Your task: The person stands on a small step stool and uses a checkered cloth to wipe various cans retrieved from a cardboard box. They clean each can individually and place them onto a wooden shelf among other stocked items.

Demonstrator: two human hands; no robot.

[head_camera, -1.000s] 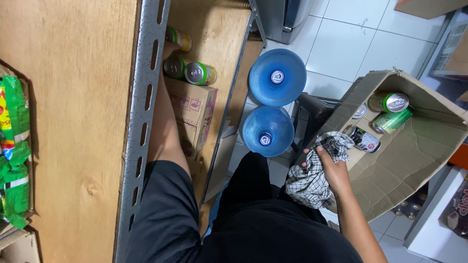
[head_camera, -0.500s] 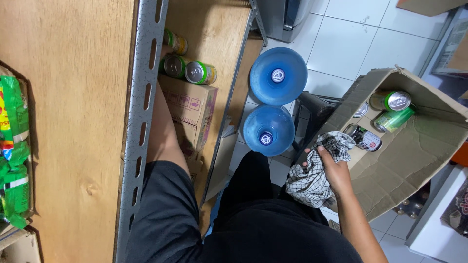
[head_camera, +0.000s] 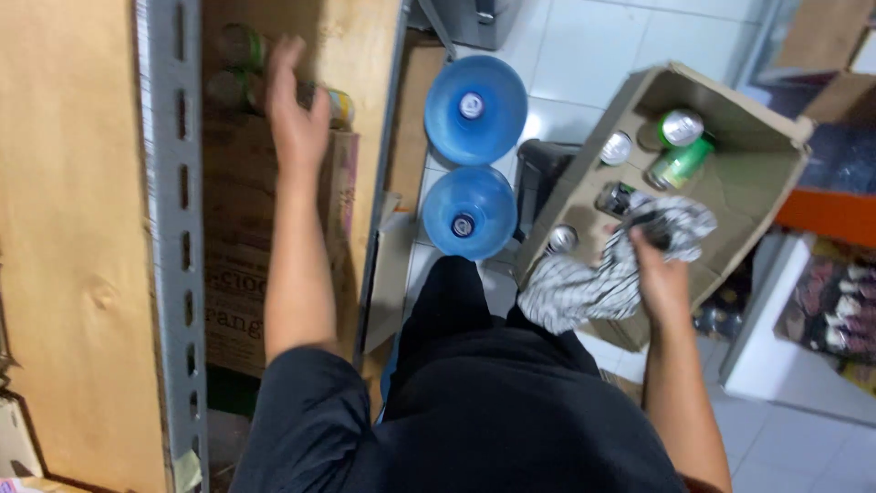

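Step in hand, as judged: shelving of drink cans out of the cardboard box [head_camera: 730,173] onto the wooden shelf [head_camera: 365,55]. Left hand [head_camera: 294,119]: fingers spread, palm down over the shelved cans [head_camera: 239,46], touching or just above them; nothing visibly pinched, though motion blur prevents certainty. One yellow-topped can [head_camera: 340,107] just right of that hand, lying on the printed carton [head_camera: 274,237] that sits on the shelf. Right hand [head_camera: 662,274]: closed around a checkered cloth [head_camera: 593,283], at the near lip of the cardboard box. Inside the box: green can [head_camera: 677,164], silver-topped cans [head_camera: 682,128], a dark can [head_camera: 613,196], all loose on their sides or tilted. Next move, as judged: a free grip on a can in the box, which calls for shifting or dropping the cloth first, then a reach across to the shelf. Surroundings relative to the box: two blue water jugs [head_camera: 474,110] to its left on the white tiled floor [head_camera: 639,46]; perforated grey steel upright [head_camera: 173,228] further left, at the shelf's front edge; stacked packaged goods [head_camera: 839,310] to its right, blurred. No worktop in view.
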